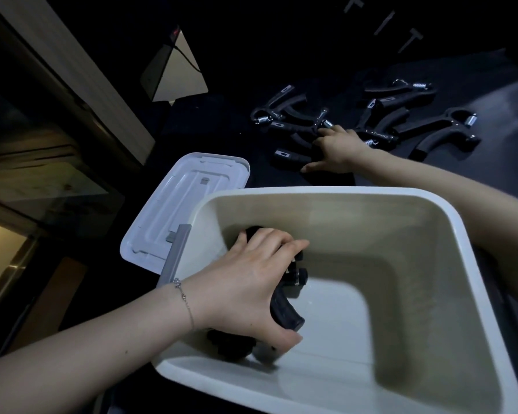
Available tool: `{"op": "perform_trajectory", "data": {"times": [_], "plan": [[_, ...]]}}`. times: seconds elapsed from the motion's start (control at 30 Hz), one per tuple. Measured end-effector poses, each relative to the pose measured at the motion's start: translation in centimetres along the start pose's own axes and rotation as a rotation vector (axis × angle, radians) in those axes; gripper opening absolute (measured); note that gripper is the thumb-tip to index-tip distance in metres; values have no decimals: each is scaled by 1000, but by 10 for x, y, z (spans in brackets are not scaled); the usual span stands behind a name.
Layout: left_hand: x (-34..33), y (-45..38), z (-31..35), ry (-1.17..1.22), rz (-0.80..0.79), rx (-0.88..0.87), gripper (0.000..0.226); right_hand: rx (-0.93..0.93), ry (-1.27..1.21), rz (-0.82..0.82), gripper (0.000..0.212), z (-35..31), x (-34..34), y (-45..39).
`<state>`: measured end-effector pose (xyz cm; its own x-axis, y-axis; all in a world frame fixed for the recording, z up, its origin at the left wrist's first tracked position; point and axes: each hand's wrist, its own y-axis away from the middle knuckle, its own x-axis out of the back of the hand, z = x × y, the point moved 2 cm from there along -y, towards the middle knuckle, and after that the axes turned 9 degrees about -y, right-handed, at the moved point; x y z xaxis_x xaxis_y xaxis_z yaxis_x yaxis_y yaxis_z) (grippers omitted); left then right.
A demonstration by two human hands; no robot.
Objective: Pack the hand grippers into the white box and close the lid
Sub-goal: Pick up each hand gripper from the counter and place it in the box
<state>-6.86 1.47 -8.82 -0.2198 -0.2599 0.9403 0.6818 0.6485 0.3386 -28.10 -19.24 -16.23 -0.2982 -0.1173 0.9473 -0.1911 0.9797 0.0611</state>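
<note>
A thin bracelet (182, 297) circles one wrist; a black cable (189, 59) crosses a pale panel (181, 76) beyond the dark tabletop (216, 121).

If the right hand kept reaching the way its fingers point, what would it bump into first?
Probably the black hand gripper right at the fingertips of the right hand; the index finger seems already on it near its spring, though depth is hard to judge here.
</note>
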Motion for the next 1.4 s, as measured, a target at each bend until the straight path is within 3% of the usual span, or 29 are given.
{"op": "perform_trajectory", "data": {"times": [0.17,0.3,0.43,0.53,0.67,0.77,0.83,0.9,1.0,1.17,1.4], "plan": [[1,0,0,8,-9,-9,112,32,-227,-72,72,2,7,15],[2,0,1,58,-16,-16,113,69,-371,94,36,0,39,44],[5,1,0,75,-14,-23,117,112,-481,366,60,-7,83,81],[12,7,3,177,17,-32,116,162,-534,490,64,-20,109,102],[45,19,5,402,236,4,88,310,-593,620,67,-48,135,132],[79,25,1,773,516,68,77,387,-588,724,64,-76,150,159],[100,29,1,1050,609,36,90,424,-577,765,62,-92,157,176],[118,33,4,1204,589,-54,115,457,-554,779,62,-106,161,194],[135,38,13,1195,529,-170,133,503,-486,779,67,-126,164,213],[137,43,22,1079,460,-294,132,538,-463,821,70,-139,165,237],[140,52,31,947,417,-330,139,534,-492,780,74,-144,158,254]]}}
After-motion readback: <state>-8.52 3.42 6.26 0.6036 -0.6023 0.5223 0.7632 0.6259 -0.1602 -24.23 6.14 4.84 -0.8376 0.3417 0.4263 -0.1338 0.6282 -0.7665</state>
